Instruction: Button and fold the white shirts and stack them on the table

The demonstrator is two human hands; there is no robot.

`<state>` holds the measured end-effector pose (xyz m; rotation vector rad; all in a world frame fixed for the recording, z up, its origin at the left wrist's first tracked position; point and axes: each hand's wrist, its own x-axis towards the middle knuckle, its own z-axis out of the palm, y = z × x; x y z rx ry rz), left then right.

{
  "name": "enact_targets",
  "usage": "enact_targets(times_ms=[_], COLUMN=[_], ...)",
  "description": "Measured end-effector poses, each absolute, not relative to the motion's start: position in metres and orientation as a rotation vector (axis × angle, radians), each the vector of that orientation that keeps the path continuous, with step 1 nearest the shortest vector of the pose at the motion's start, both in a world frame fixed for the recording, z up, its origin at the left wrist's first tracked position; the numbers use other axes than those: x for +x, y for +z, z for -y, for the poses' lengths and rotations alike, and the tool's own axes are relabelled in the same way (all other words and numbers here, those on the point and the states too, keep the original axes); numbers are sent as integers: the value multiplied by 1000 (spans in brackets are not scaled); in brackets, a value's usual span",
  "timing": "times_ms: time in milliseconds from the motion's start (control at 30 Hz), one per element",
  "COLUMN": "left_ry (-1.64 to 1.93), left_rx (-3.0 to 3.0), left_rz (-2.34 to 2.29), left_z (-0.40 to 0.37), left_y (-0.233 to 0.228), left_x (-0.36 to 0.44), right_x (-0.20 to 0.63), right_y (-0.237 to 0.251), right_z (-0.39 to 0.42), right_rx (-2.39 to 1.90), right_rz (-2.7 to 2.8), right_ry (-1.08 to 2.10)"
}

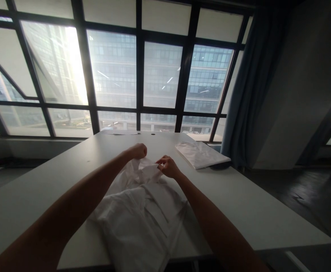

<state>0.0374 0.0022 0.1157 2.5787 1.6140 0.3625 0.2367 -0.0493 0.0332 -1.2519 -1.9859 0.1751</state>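
A crumpled white garment [143,215] lies on the white table, its near end reaching the table's front edge. Its far part is bunched up and slightly raised between my hands. My left hand [138,151] is closed in a fist at the garment's far left edge, gripping the fabric. On the other side, my right hand [167,167] pinches a fold of the same cloth between thumb and fingers. Loose folds and overlapping layers run across the middle of the garment.
A folded white cloth [201,154] lies on the table [233,204] to the right, by its edge. A flat pale sheet [120,132] lies at the far end. Large framed windows [111,71] stand behind, with a blue curtain [245,94] at their right.
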Motion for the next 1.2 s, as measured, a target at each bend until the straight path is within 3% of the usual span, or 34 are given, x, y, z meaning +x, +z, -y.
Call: enact_targets(times_ms=[233, 433, 600, 800, 1033, 1200], left_ry=[580, 710, 993, 237, 34, -44], left_rx=[2698, 2577, 2491, 2484, 2552, 2564], left_rz=[-1899, -1813, -1597, -1640, -1364, -1478], left_z=[-7, -13, 13, 57, 62, 76], left_y=[111, 105, 89, 44, 31, 35], left_x=[0, 4, 20, 38, 24, 20], right_x=[237, 237, 262, 240, 211, 209], right_y=[58, 54, 28, 20, 16, 15], right_z=[63, 59, 39, 48, 65, 64], right_rx=[-846, -1266, -1678, -1331, -1069, -1080], right_rz=[2146, 2126, 1704, 2049, 2427, 2568], right_ry=[555, -71, -145, -238, 290, 537])
